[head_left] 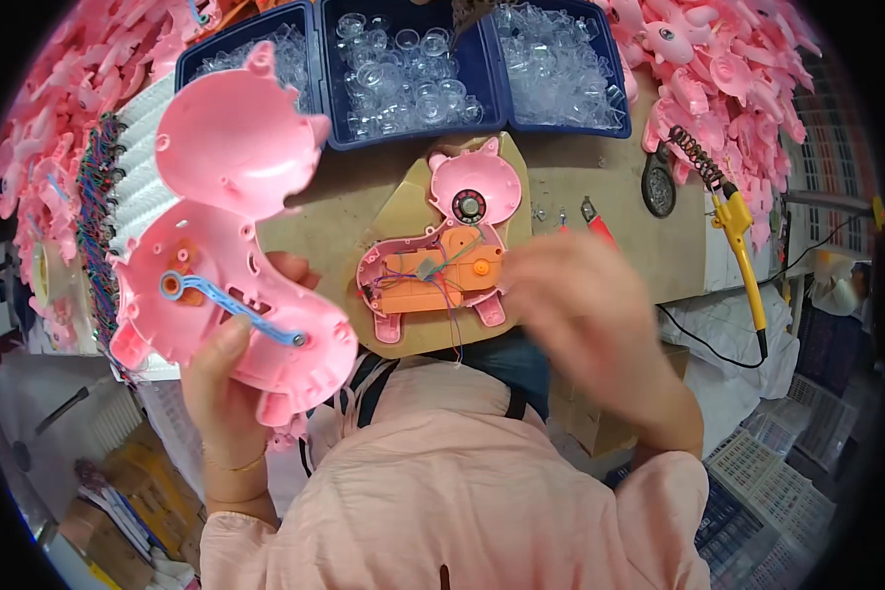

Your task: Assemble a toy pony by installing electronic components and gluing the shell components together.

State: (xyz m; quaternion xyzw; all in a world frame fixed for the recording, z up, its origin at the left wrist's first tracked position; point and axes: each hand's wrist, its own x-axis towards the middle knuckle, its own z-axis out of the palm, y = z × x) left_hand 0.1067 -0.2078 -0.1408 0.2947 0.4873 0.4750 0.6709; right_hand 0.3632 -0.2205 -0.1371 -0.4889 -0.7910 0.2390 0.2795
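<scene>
My left hand (224, 393) grips a pink animal-shaped toy shell half (310, 364) by its lower edge, its hollow inside facing up. Along the inside of this shell runs a blue plastic lever (228, 303), with my thumb close to it. The matching pink shell half (477, 182) lies on a tan board (415, 218) in front of me. Inside that half sit an orange gearbox (403, 292), a round black speaker (469, 206) and thin coloured wires (454, 329). Just right of it, my right hand (590, 310) is smeared by motion, so its fingers cannot be made out.
Blue bins (413, 128) of clear plastic parts stand at the back. Pink toy parts (728, 59) are heaped at both far sides. A yellow soldering iron (739, 236) with a cord hangs at the right, near red-handled pliers (600, 228). Bundled wires (98, 216) lie at left.
</scene>
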